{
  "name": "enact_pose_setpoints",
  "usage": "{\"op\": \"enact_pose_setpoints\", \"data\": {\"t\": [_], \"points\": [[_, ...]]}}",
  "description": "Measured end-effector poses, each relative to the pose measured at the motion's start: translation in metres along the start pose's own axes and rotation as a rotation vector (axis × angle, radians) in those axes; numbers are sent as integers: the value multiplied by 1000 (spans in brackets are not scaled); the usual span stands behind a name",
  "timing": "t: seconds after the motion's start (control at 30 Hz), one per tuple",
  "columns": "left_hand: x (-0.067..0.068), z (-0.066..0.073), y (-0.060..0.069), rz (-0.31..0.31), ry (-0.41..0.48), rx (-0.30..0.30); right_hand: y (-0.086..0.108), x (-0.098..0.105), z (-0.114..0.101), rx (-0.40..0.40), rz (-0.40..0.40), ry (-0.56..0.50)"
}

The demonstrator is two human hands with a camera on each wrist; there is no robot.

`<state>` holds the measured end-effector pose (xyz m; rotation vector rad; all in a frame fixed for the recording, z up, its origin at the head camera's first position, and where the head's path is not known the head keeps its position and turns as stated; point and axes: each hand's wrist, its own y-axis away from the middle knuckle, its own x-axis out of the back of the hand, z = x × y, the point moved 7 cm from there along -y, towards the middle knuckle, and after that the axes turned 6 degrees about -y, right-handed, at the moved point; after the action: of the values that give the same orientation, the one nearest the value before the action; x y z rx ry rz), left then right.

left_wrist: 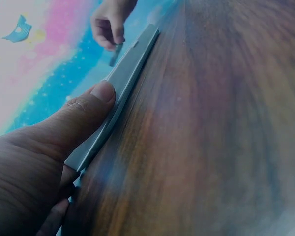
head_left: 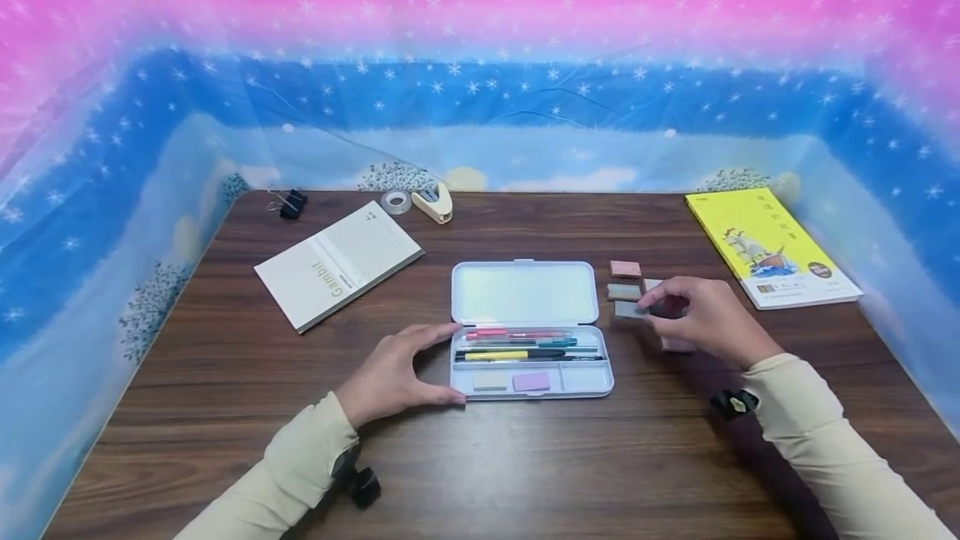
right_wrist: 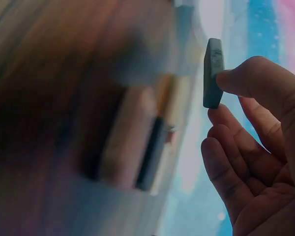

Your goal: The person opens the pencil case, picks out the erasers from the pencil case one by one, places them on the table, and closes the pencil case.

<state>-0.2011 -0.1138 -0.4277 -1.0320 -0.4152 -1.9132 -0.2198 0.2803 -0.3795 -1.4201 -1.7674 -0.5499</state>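
Observation:
A white plastic pencil case (head_left: 607,382) lies with its lid (head_left: 525,293) raised at the back. Pens and pencils fill its long compartment; a cream eraser (head_left: 490,381) and a lilac eraser (head_left: 532,382) lie in the front one. My left hand (head_left: 390,375) holds the case's left end, thumb at the front corner and fingers toward the hinge. To the right of the case, my right hand (head_left: 708,315) pinches a small grey-green eraser (right_wrist: 214,73) above the table. Beside it are a pink eraser (head_left: 625,268), a greyish eraser (head_left: 623,292) and others partly hidden by that hand.
A pale notebook (head_left: 339,267) lies at back left, near a black binder clip (head_left: 293,204). A tape roll (head_left: 396,202) and a cream stapler (head_left: 435,204) stand at the table's far edge. A yellow book (head_left: 772,248) lies at back right. Patterned cloth encloses the table.

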Motion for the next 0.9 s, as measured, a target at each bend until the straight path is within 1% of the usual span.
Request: {"op": "enact_pose_setpoints", "data": {"t": [0.13, 0.33, 0.53, 0.73, 0.83, 0.9], "points": [[-1, -1, 0, -1, 2, 4, -4, -8, 12, 2, -35, 5], [-1, -1, 2, -2, 17, 6, -10, -19, 17, 9, -86, 49], [-1, -1, 2, -8, 18, 15, -11, -21, 14, -21, -116, 66], [0, -1, 1, -1, 11, 10, -11, -21, 12, -36, -116, 69], [0, 0, 0, -2, 7, 8, -10, -20, 6, -33, -102, 54], [0, -1, 0, -5, 8, 11, -9, -22, -4, -6, -85, 50]]}}
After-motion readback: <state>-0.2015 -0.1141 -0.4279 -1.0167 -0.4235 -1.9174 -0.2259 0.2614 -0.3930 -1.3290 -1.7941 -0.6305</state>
